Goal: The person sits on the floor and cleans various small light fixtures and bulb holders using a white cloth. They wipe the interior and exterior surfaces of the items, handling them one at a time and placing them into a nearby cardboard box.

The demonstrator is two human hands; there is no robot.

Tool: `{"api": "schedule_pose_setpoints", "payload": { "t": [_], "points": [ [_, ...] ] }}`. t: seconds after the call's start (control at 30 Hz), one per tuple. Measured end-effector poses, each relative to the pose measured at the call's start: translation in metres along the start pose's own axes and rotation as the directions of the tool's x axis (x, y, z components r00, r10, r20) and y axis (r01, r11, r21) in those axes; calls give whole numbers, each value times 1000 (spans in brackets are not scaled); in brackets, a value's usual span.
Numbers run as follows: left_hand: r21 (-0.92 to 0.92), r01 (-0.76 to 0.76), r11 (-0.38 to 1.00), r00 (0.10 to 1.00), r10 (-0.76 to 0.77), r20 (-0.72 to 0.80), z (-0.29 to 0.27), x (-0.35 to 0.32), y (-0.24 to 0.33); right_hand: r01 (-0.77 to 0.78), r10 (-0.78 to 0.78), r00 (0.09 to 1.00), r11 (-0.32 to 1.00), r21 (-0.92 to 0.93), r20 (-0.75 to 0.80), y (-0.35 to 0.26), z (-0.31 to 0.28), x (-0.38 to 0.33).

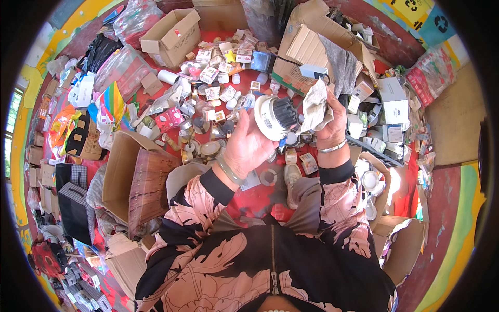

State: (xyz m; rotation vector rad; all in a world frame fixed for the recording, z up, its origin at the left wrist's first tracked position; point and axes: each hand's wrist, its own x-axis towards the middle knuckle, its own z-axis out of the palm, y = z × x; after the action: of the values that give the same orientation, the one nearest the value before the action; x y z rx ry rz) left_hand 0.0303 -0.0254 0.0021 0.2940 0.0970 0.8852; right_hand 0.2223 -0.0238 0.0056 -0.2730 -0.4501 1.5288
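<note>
A round downlight (pixel 266 119) with a white rim and a black ribbed heat sink rests in my left hand (pixel 242 148), whose fingers curl around it from the left and below. Its rim is turned toward the left, and the black ribs point right. My right hand (pixel 337 125) grips a crumpled off-white cloth (pixel 315 108) between thumb and fingers, just right of the ribs. Cloth and lamp look close together; I cannot tell whether they touch. Beneath both hands, many small lamps and little boxes (pixel 212 93) lie heaped on the red floor (pixel 249 200).
An open cardboard box (pixel 122 177) stands left of my forearm. A large carton (pixel 291 57) with grey cloth over its side is at the far right. Another carton (pixel 171 39) stands at the back. White round lamps fill a box (pixel 370 181) on the right. My shoe (pixel 292 184) is below.
</note>
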Motion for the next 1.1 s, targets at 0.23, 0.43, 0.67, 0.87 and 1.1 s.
{"api": "schedule_pose_setpoints", "payload": {
  "t": [0.23,0.43,0.67,0.87,1.1],
  "points": [
    [246,-4,969,999,16,-47,-8,-1,17,-56,37,991,988,-144,-131,10,1,2],
    [347,-151,925,984,174,-36,-10,2,36,-317,66,947,52,-947,-313,-19,11,-2],
    [609,-248,753,952,305,11,9,-1,44,-23,-86,978,860,-510,-190,-31,47,-17],
    [586,-407,701,909,375,183,-8,1,42,133,-160,987,770,-623,13,-12,64,-22],
    [639,-354,683,921,373,112,6,-1,27,366,-312,870,-113,-924,382,58,69,-17]
  ]
}}
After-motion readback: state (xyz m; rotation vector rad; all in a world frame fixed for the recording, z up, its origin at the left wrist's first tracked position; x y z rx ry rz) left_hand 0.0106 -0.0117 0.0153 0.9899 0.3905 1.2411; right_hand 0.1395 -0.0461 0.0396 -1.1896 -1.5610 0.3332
